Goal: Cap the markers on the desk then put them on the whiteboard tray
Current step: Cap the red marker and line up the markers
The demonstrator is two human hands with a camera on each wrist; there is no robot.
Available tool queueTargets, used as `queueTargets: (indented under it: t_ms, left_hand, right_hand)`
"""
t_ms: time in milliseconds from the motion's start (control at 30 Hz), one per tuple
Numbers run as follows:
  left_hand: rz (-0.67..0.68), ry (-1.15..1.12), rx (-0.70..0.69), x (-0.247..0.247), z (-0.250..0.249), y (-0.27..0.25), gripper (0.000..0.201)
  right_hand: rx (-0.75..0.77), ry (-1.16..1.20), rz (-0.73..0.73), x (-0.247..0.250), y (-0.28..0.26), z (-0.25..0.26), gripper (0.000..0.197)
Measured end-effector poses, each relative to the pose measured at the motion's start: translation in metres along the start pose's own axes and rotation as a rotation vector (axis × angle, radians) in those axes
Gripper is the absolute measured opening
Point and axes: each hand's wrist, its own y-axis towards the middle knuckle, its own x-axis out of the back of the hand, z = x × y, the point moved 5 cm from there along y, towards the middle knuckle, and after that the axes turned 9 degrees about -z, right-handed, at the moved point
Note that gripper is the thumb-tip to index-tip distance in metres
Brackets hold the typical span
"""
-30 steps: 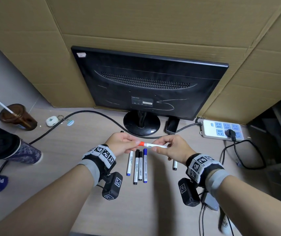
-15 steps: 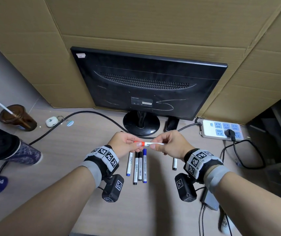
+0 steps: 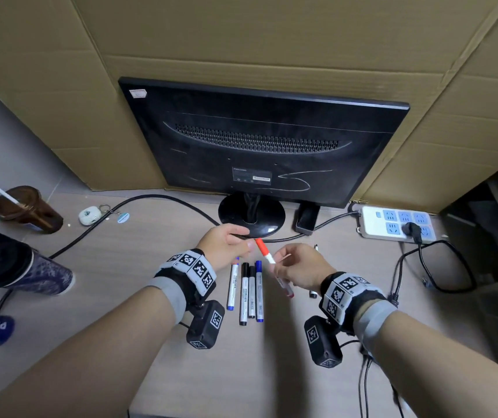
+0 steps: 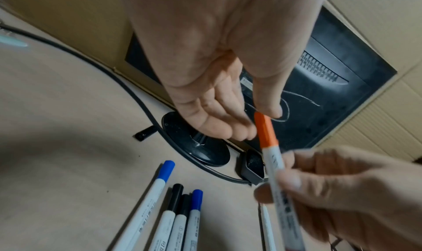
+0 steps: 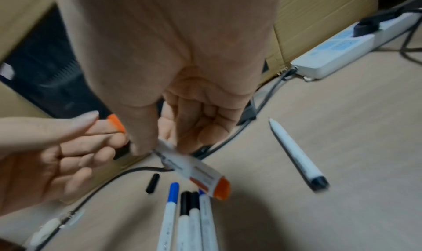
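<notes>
My right hand (image 3: 276,267) pinches the white barrel of an orange-capped marker (image 3: 267,257), held tilted above the desk with its cap pointing away from me. In the left wrist view my left hand (image 4: 258,121) has loose fingers, and its thumb tip just touches the end of that marker's cap (image 4: 266,128). Several capped blue and black markers (image 3: 247,291) lie side by side on the desk below the hands. An uncapped white marker (image 5: 297,153) with a black end lies to the right. A loose black cap (image 5: 152,183) rests near the cable.
A black monitor (image 3: 260,146) on a round stand (image 3: 250,217) is straight ahead, with a cable (image 3: 151,200) curving left. A white power strip (image 3: 398,224) and cords are at the right. Two cups (image 3: 24,209) and an earbud case (image 3: 89,215) stand left. Cardboard covers the wall.
The orange marker was level between both hands with the left pinching its cap end. Now the right hand alone holds it, tilted, and the left fingers have loosened.
</notes>
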Motion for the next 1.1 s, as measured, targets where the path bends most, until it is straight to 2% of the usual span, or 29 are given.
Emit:
queueTargets:
  t_ms: [100,167,267,400,533,600,667,700,733,800,867,933,1000,1100]
  left_hand:
    - [-0.107,0.019,0.113,0.006,0.023,0.004,0.011]
    - [-0.124,0.082,0.146,0.011,0.042,0.006,0.010]
    - [-0.135,0.114,0.182,0.018,0.066,0.015,0.010]
    - [-0.133,0.141,0.212,0.020,0.085,0.025,0.011]
    - [-0.103,0.170,0.224,0.017,0.088,0.032,0.014]
    - [-0.100,0.165,0.228,0.017,0.086,0.038,0.011]
    - [-0.110,0.159,0.217,0.019,0.081,0.045,0.011]
    - [-0.119,0.157,0.218,0.020,0.079,0.048,0.011]
    - [-0.132,0.151,0.217,0.020,0.077,0.052,0.012]
    - [-0.160,0.152,0.212,0.021,0.077,0.058,0.012]
    - [-0.166,0.187,0.199,0.019,0.080,0.063,0.009]
    - [-0.132,0.252,0.170,0.014,0.085,0.065,0.007]
    - [-0.100,0.302,0.138,0.010,0.087,0.064,0.009]
    - [-0.112,0.306,0.142,0.010,0.086,0.064,0.012]
  right_hand:
    - [-0.122,-0.279,-0.136,0.002,0.008,-0.030,0.036]
    - [-0.189,-0.391,-0.150,-0.004,0.010,-0.043,0.048]
    - [-0.270,-0.363,-0.160,-0.018,0.015,-0.051,0.047]
    - [-0.324,-0.352,-0.176,-0.030,0.022,-0.059,0.033]
    - [-0.345,-0.282,-0.119,-0.031,0.027,-0.062,0.042]
    - [-0.339,-0.243,-0.231,-0.015,0.032,-0.060,0.034]
    - [-0.302,-0.292,-0.443,0.008,0.037,-0.059,0.020]
    - [-0.312,-0.311,-0.538,0.019,0.039,-0.061,0.019]
    - [-0.336,-0.330,-0.608,0.027,0.039,-0.064,0.025]
    - [-0.439,-0.372,-0.653,0.033,0.038,-0.074,0.050]
    - [-0.549,-0.370,-0.630,0.031,0.038,-0.093,0.073]
    - [-0.575,-0.358,-0.568,0.026,0.040,-0.112,0.080]
    - [-0.554,-0.338,-0.508,0.023,0.041,-0.126,0.067]
    - [-0.479,-0.242,-0.423,0.021,0.033,-0.112,0.029]
